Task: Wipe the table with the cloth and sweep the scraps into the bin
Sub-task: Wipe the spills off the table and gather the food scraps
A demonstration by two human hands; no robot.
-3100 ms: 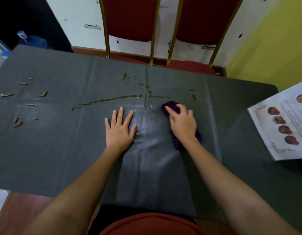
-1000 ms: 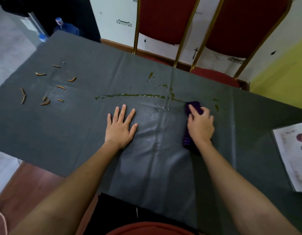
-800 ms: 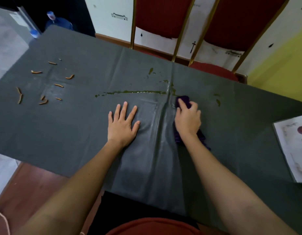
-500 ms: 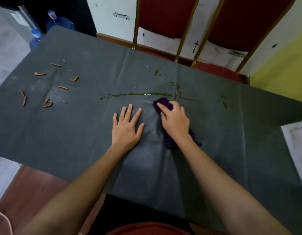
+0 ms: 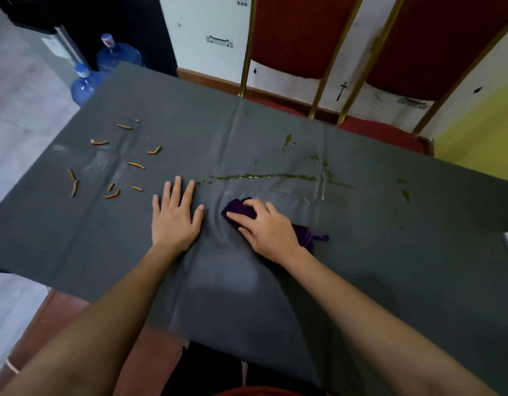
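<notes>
Purple cloth (image 5: 240,208) is pressed under right grip (image 5: 267,227), fingers laid over it, not clenched; left grip (image 5: 175,215) is spread flat on counter (image 5: 390,252) just beside; cover could be bunched by wiping, green streak (image 5: 264,176) smeared wider; scraps (image 5: 137,165) lie well left; no bin is seen.

No readable text; the water bottle's (image 5: 118,57) cap label seems blurred.
</notes>
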